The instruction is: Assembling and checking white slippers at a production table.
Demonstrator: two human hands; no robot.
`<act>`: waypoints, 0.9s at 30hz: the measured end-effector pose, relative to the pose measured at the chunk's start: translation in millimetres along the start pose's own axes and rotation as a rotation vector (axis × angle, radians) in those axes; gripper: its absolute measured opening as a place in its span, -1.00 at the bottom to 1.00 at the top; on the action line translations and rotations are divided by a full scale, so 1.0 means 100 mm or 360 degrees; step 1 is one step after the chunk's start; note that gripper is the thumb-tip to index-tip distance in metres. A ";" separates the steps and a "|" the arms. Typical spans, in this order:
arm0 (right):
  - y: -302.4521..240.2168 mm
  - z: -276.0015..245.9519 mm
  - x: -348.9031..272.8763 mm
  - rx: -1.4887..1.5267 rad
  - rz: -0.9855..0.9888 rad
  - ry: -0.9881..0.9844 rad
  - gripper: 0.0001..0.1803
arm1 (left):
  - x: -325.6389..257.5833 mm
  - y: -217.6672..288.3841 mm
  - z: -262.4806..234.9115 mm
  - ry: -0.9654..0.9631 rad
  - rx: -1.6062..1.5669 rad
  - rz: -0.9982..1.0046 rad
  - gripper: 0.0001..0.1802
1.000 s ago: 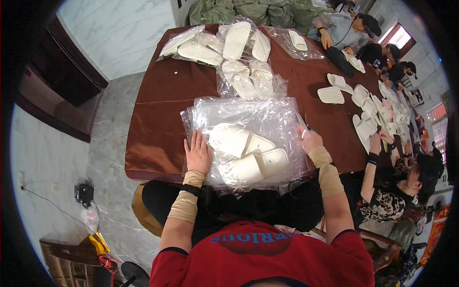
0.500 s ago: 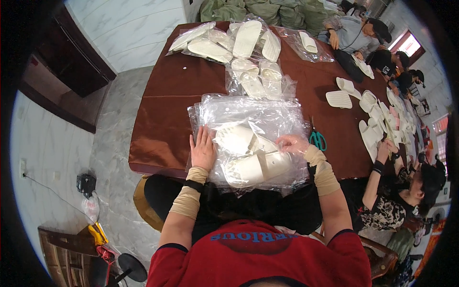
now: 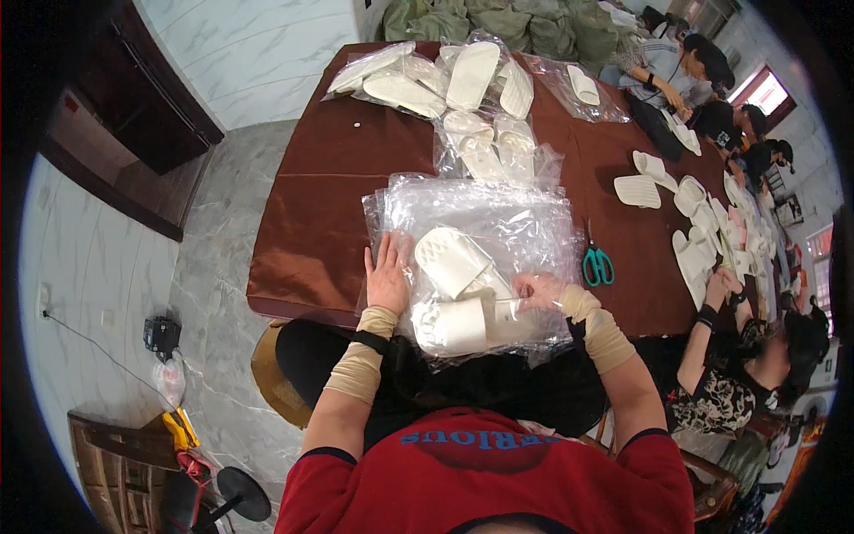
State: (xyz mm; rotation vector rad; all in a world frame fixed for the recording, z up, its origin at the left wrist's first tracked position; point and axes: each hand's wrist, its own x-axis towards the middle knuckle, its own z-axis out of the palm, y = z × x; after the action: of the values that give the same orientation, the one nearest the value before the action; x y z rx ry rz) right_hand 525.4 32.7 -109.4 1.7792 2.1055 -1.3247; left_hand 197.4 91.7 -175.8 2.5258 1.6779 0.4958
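With the slippers [image 3: 449, 327] lying roughly left-right, left hand [image 3: 388, 272] rests spread beside them on bags [image 3: 516, 210]; right hand [image 3: 540, 291] curls near right ends, pinch unclear.

Blue lettering [image 3: 471, 439] marks the red shirt [image 3: 498, 498], worn with beige forearm sleeves [image 3: 352, 382] and a black wristband [image 3: 371, 341].

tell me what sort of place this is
Probably a small packing workshop: slippers in clear plastic bags lie on the brown-covered table, loose white slippers are spread along its right side near several people, and bulging green sacks stand behind.
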 end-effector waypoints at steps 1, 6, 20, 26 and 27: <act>0.00 0.01 -0.03 -0.0011 0.0000 0.0004 -0.56 | 0.00 0.00 0.00 0.0009 -0.0022 0.0003 -0.43; 0.00 0.12 -0.11 0.1181 -0.0189 0.0094 -0.58 | 0.00 -0.03 0.03 -0.0028 0.0157 0.0034 -0.40; 0.16 0.42 0.29 0.1289 -0.0313 0.0569 -0.68 | 0.05 -0.52 -0.13 0.0002 -0.1187 -0.0008 -0.59; 0.22 0.44 0.30 0.1146 -0.0404 0.0638 -0.67 | 0.04 -0.32 -0.42 0.0382 -0.1123 -0.0056 -0.59; 0.13 0.45 0.32 0.1241 -0.0453 0.0628 -0.65 | 0.01 -0.23 -0.39 0.0390 -0.0886 0.0141 -0.56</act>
State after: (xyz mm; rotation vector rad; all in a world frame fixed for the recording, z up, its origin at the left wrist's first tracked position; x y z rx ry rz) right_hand 505.6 27.1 -162.2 2.2057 2.2770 -2.2781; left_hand 165.4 97.4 -144.5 2.1920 1.2521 1.1383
